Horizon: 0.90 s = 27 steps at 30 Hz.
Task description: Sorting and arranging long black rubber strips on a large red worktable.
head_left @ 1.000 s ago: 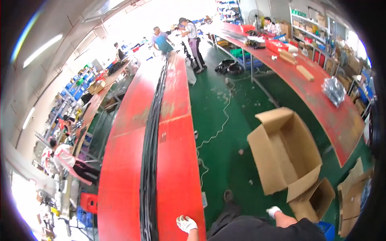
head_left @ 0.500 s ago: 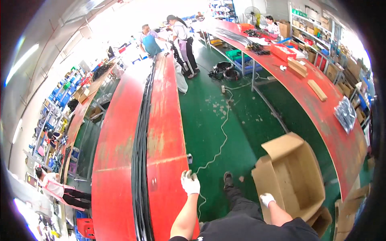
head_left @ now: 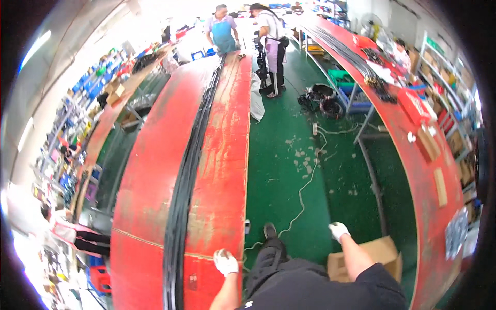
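Observation:
My left hand (head_left: 226,262), in a white glove with greyish fingertips, is over the right edge of a long red table (head_left: 139,206). Its fingers are slightly apart and hold nothing. Long black strips (head_left: 181,206) lie in a bundle along this table, left of that hand. My right hand (head_left: 339,231), also white-gloved, is out over the green floor, just above an open cardboard box (head_left: 380,251). The fingers of this hand look curled together, with nothing visible in them.
To the right runs a second red table (head_left: 408,181) with wooden blocks (head_left: 440,187), a clear plastic bag (head_left: 456,232) and cable bundles (head_left: 356,57). A white cord (head_left: 302,204) crosses the floor (head_left: 279,170). Two people (head_left: 222,33) stand at the first table's far end.
I have moved forward along the aisle; the cardboard box has slid down toward the lower edge. My left hand is lower and further left, my right hand higher.

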### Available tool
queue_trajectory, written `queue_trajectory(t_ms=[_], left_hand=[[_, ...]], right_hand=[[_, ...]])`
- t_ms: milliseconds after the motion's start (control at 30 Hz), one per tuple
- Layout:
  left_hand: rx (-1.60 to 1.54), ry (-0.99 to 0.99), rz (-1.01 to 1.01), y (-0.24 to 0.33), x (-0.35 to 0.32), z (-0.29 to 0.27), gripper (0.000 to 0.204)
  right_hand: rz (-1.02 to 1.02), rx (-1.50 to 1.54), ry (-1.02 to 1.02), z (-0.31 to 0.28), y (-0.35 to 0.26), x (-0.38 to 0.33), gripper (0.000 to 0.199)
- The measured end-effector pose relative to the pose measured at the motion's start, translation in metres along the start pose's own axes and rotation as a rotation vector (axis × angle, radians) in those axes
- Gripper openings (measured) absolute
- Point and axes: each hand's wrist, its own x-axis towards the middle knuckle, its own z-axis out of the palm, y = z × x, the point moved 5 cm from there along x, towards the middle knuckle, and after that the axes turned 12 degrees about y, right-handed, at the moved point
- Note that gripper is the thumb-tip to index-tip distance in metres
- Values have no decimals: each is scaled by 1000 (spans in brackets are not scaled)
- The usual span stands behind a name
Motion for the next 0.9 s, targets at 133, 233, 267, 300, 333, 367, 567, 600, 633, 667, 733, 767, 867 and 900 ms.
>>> queue_trajectory(t_ms=[133, 233, 267, 300, 333, 367, 567, 600, 633, 667, 733, 767, 867, 900], left_hand=[[4, 39, 33, 62, 57, 85, 25], [-12, 73, 79, 125, 120, 159, 25], [-42, 49, 69, 146, 143, 184, 24], [-72, 34, 50, 166, 170, 209, 24], [-77, 19, 33, 192, 198, 235, 24], [-82, 54, 93, 225, 230, 260, 22], [-293, 19, 325, 428, 394, 354, 30], [-325, 36, 344, 452, 418, 367, 28], [-369, 51, 361, 474, 437, 383, 27], [-364, 43, 350, 489, 452, 396, 27], [-370, 32, 318, 519, 481, 426, 27], [-346, 15, 301, 531, 493, 443, 27], [-210, 25, 262, 535, 511, 488, 26], [-185, 12, 228, 534, 513, 498, 26]], right_hand=[[-132, 243, 18, -3, -166, 103, 42], [-60, 257, -45, 4, -239, 153, 44], [-256, 62, 34, 6, -253, 167, 49], [-95, -5, -115, 10, -264, 176, 54], [-178, -200, -135, 2, -274, 186, 55], [-143, -252, -246, -8, -269, 196, 57], [506, 414, 72, -84, -209, 300, 21], [535, 499, 150, -93, -218, 310, 21], [573, 530, 192, -99, -216, 324, 23], [615, 517, 135, -99, -214, 336, 24], [689, 444, 49, -86, -205, 363, 24], [723, 389, 16, -80, -206, 380, 23], [748, 299, -144, -59, -255, 437, 18], [734, 294, -179, -55, -271, 460, 20]])
